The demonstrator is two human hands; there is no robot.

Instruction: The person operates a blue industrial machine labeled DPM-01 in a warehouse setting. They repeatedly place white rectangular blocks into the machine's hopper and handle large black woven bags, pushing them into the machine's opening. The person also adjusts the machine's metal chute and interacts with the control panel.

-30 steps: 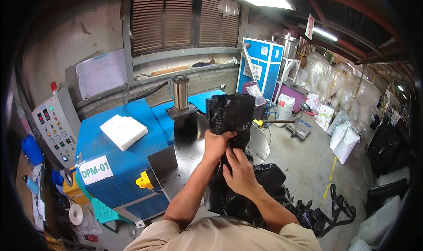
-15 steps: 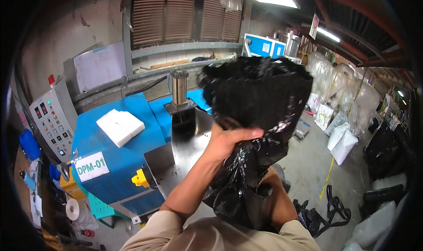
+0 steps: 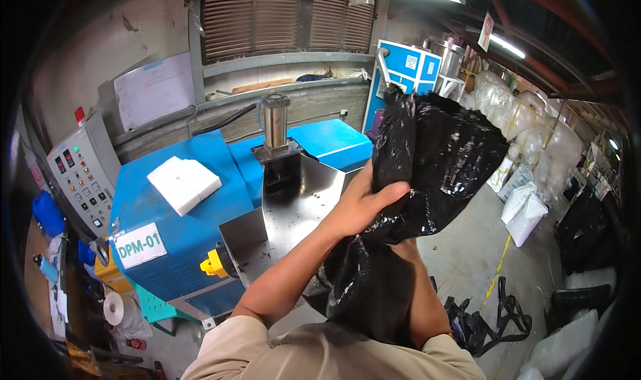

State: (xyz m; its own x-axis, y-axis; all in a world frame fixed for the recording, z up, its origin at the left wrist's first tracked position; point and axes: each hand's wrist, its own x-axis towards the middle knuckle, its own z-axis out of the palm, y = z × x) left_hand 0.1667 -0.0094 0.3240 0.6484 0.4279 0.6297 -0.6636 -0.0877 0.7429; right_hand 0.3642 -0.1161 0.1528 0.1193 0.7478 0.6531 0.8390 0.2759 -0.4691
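A bunched black plastic bag (image 3: 461,156) is held up before me, its ragged top fanned toward the upper right and its loose lower part hanging against my shirt. My left hand (image 3: 366,205) is closed round its left side, thumb lying across the front. Behind and below the bag, only a bit of my right hand (image 3: 405,250) shows; its fingers are hidden by the plastic. Just left of the bag stands a blue machine (image 3: 180,226) with an open shiny metal hopper (image 3: 300,196), which has dark flakes scattered on it. Neither hand touches the hopper.
A white block-like stack (image 3: 183,185) lies on the machine, near a grey control cabinet (image 3: 87,173). Black plastic scraps (image 3: 491,320) lie on the floor at right, past which stand white sacks (image 3: 524,213) and clear plastic bundles (image 3: 554,143). A green stool (image 3: 157,306) is at lower left.
The black bag has swung to the right with my left hand, and its top has turned and folded. More of the hopper and the blue machine behind now shows.
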